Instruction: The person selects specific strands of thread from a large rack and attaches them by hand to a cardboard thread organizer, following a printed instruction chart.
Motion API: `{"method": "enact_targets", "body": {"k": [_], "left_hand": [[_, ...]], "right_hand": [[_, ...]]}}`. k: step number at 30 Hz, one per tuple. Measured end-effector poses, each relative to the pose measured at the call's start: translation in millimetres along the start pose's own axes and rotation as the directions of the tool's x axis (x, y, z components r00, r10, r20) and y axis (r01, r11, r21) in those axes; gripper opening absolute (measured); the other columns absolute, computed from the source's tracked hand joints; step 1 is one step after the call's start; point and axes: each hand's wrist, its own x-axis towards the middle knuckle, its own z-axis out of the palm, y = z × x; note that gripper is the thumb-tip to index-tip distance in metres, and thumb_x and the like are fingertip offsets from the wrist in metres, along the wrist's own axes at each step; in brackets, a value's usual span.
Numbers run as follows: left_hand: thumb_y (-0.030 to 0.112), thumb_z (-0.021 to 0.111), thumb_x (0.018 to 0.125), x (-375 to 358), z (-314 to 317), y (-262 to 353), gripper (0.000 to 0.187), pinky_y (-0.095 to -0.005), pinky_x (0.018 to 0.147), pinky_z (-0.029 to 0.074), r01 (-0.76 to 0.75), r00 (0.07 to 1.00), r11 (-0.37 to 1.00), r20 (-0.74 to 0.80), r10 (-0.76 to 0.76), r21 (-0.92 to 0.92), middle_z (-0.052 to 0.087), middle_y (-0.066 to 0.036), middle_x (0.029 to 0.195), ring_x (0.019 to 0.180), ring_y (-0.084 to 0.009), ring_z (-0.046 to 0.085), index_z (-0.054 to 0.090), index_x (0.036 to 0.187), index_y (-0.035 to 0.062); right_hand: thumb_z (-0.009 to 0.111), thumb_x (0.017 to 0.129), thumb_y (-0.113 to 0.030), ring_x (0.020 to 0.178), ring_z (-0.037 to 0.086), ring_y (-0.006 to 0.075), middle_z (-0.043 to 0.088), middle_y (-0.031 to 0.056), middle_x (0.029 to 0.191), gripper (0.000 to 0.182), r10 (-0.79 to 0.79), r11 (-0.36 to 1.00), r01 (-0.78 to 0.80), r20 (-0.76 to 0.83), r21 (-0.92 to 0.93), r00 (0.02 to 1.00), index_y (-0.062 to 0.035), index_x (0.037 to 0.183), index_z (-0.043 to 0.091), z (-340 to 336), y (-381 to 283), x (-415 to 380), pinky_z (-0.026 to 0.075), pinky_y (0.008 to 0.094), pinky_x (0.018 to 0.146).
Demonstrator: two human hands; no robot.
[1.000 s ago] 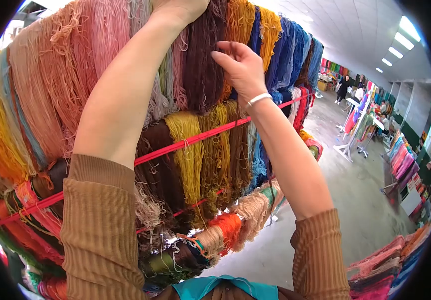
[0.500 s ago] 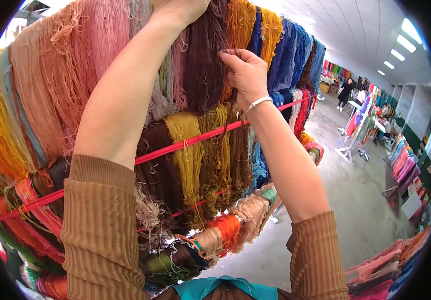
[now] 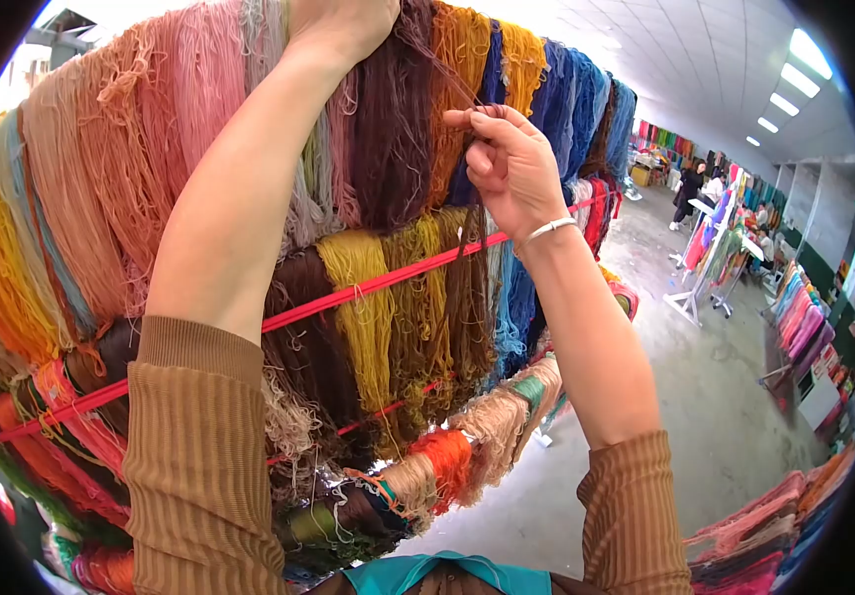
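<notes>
My right hand [image 3: 514, 169] pinches a few thin dark brown yarn strands. They stretch taut from the upper edge of the dark brown yarn skein [image 3: 393, 139], and loose ends hang below the hand. At the top edge of the view my left hand [image 3: 350, 28] lies against the top of that skein; its fingers are cut off by the frame. Beside the skein, to the right, hang an orange-yellow skein [image 3: 459, 59] and a blue one [image 3: 558, 99]. Pink skeins [image 3: 211, 69] hang to the left.
A red strap [image 3: 398, 276] runs across a lower row of yellow and brown skeins [image 3: 356, 297]. Below is a bundle of wound yarn [image 3: 442, 458]. Farther right stand a white rack [image 3: 690, 288], folded coloured yarn [image 3: 804, 327] and a person in dark clothes [image 3: 687, 193].
My right hand has moved right and turned, drawing the brown strands out from the skein. My left hand has shifted slightly left along with the view.
</notes>
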Motion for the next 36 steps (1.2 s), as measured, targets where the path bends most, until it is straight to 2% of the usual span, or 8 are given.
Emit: {"method": "enact_targets", "body": {"k": [3, 9, 22, 25, 27, 28, 30, 36], "left_hand": [[0.025, 0.055, 0.086, -1, -1, 1, 0.029, -0.044, 0.063, 0.055, -0.021, 1.0, 1.0, -0.003, 0.021, -0.009, 0.069, -0.016, 0.07, 0.065, -0.0319, 0.07, 0.074, 0.072, 0.0077], [0.026, 0.055, 0.087, 0, -6, 3, 0.03, -0.0436, 0.065, 0.055, 0.014, 0.997, 1.0, 0.071, -0.012, -0.017, 0.07, -0.016, 0.071, 0.067, -0.0319, 0.07, 0.074, 0.073, 0.0073], [0.027, 0.056, 0.089, 0, -15, 8, 0.03, -0.0435, 0.072, 0.055, 0.052, 0.996, 0.999, 0.075, -0.051, -0.009, 0.071, -0.017, 0.078, 0.074, -0.0322, 0.07, 0.075, 0.079, 0.0056], [0.027, 0.056, 0.089, -1, -8, 5, 0.03, -0.0434, 0.072, 0.055, 0.031, 0.999, 0.999, 0.028, -0.031, -0.019, 0.071, -0.017, 0.078, 0.074, -0.0321, 0.07, 0.075, 0.079, 0.0061], [0.027, 0.056, 0.089, -1, -9, 5, 0.03, -0.0435, 0.072, 0.055, 0.015, 1.0, 1.0, 0.005, -0.015, -0.018, 0.071, -0.016, 0.078, 0.074, -0.032, 0.07, 0.075, 0.079, 0.0063], [0.027, 0.055, 0.089, -2, -9, 5, 0.03, -0.0437, 0.072, 0.055, 0.014, 1.0, 1.0, 0.016, -0.013, -0.026, 0.071, -0.016, 0.078, 0.074, -0.0319, 0.07, 0.075, 0.079, 0.0063], [0.027, 0.055, 0.089, -2, -10, 5, 0.03, -0.0439, 0.072, 0.055, 0.014, 1.0, 0.999, 0.028, -0.013, -0.034, 0.071, -0.016, 0.078, 0.074, -0.0319, 0.07, 0.075, 0.079, 0.0062], [0.029, 0.053, 0.092, 2, -14, 8, 0.033, -0.043, 0.074, 0.055, 0.049, 0.988, 0.999, 0.148, -0.049, -0.001, 0.072, -0.016, 0.081, 0.076, -0.0305, 0.071, 0.076, 0.081, 0.0075]], "right_hand": [[0.062, 0.093, -0.008, 0.048, 0.05, 0.0059, 0.072, 0.0162, 0.091, 0.008, 0.031, 0.998, -0.036, 0.1, 0.043, 0.995, -0.0005, 0.094, 0.063, -4, 2, 0, 0.035, 0.0183, 0.041], [0.061, 0.094, -0.008, 0.044, 0.047, 0.0044, 0.072, 0.0133, 0.083, 0.008, -0.033, 0.981, 0.035, 0.014, -0.191, 0.999, -0.0009, 0.095, 0.064, -3, 1, -3, 0.032, 0.0178, 0.039], [0.061, 0.095, -0.009, 0.043, 0.048, 0.0048, 0.072, 0.0125, 0.082, 0.007, -0.072, 0.977, 0.074, 0.015, -0.2, 0.997, -0.0016, 0.095, 0.063, -8, 5, -1, 0.029, 0.0182, 0.038], [0.061, 0.096, -0.011, 0.045, 0.044, 0.0043, 0.067, 0.0071, 0.076, 0.01, -0.043, 0.973, 0.043, 0.005, -0.228, 0.999, -0.0021, 0.099, 0.063, -9, 6, -1, 0.031, 0.018, 0.04], [0.059, 0.097, -0.012, 0.044, 0.036, 0.0023, 0.054, -0.0025, 0.064, 0.012, 0.013, 0.987, -0.014, -0.008, -0.162, 1.0, -0.0012, 0.099, 0.065, -9, 6, -1, 0.024, 0.0187, 0.04], [0.059, 0.097, -0.012, 0.044, 0.036, 0.0023, 0.054, -0.0025, 0.064, 0.012, 0.014, 0.987, -0.015, -0.008, -0.161, 1.0, -0.0012, 0.099, 0.065, -9, 6, -3, 0.024, 0.0187, 0.04], [0.058, 0.098, -0.013, 0.044, 0.029, 0.0008, 0.041, -0.0085, 0.059, 0.016, 0.031, 0.968, -0.025, 0.02, -0.25, 0.999, 0.0001, 0.1, 0.066, -6, 5, -8, 0.02, 0.0192, 0.04], [0.057, 0.098, -0.013, 0.043, 0.03, 0.0007, 0.044, -0.0086, 0.06, 0.018, -0.087, 0.885, 0.085, 0.017, -0.458, 0.996, 0.0016, 0.1, 0.067, -1, 12, -31, 0.02, 0.019, 0.041]]}}
